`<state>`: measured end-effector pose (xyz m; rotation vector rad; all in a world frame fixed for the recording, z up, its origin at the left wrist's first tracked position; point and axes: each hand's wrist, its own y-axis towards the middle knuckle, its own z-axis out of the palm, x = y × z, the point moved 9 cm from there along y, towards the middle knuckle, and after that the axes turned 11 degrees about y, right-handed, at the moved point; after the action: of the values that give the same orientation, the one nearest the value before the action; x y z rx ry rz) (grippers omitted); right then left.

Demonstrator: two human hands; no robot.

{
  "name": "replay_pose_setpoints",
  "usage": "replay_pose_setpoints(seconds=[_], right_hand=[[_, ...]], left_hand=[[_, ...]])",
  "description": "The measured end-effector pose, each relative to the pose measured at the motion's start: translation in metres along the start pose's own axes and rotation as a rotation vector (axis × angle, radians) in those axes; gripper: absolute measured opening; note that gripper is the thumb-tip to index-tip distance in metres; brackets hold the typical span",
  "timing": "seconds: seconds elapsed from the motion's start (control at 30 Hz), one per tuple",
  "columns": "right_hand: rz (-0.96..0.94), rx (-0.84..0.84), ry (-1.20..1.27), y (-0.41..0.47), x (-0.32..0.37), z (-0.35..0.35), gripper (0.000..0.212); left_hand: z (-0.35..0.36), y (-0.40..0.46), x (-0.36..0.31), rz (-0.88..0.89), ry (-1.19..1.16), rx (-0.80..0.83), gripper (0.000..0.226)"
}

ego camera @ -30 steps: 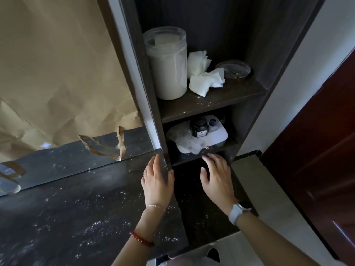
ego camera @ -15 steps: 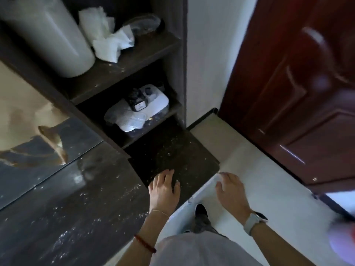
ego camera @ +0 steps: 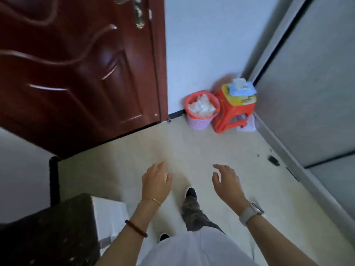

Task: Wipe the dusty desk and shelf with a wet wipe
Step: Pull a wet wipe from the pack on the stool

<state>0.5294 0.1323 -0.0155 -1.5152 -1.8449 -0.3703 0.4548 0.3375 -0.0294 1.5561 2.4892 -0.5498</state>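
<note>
**Empty hands, wipes across the floor**

Both hands are hanging out in front of the body with nothing in them. The left hand (ego camera: 156, 182) is showing its back, fingers loosely extended and slightly spread; the right hand (ego camera: 227, 182) is relaxed too, fingers gently curved, thumb apart, a watch on its wrist. Neither is touching anything.

Ahead of them and off to the right, well apart across the pale floor (ego camera: 192, 146), the wet wipe pack (ego camera: 242, 88) is lying flat on top of a red stool (ego camera: 233, 112) in the corner, a white sheet sticking up from its opening. The pack's long side is running roughly left to right in the head view. The right hand looks the nearer of the two — probably the one to take the sheet — though the gap likely calls for walking over first.

Just left of the stool, touching or nearly so, a red-rimmed bin (ego camera: 201, 112) is standing, filled with crumpled white material.

The dusty worktop (ego camera: 48, 231) is lying down at the lower left — beside the left arm, not yet wiped, its speckles showing.

Counted: two hands, one wipe pack, one stool, one bin, one worktop corner.
</note>
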Motion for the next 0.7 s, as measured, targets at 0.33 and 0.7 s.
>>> replay_pose_setpoints(seconds=[0.33, 0.7], right_hand=[[0.274, -0.202, 0.13, 0.081, -0.139, -0.105, 0.034], [0.281, -0.215, 0.085, 0.261, -0.209, -0.246, 0.033]], left_hand=[[0.065, 0.127, -0.218, 0.359, 0.1, 0.124, 0.044], [0.064, 0.282, -0.406, 0.392, 0.07, 0.118, 0.041]])
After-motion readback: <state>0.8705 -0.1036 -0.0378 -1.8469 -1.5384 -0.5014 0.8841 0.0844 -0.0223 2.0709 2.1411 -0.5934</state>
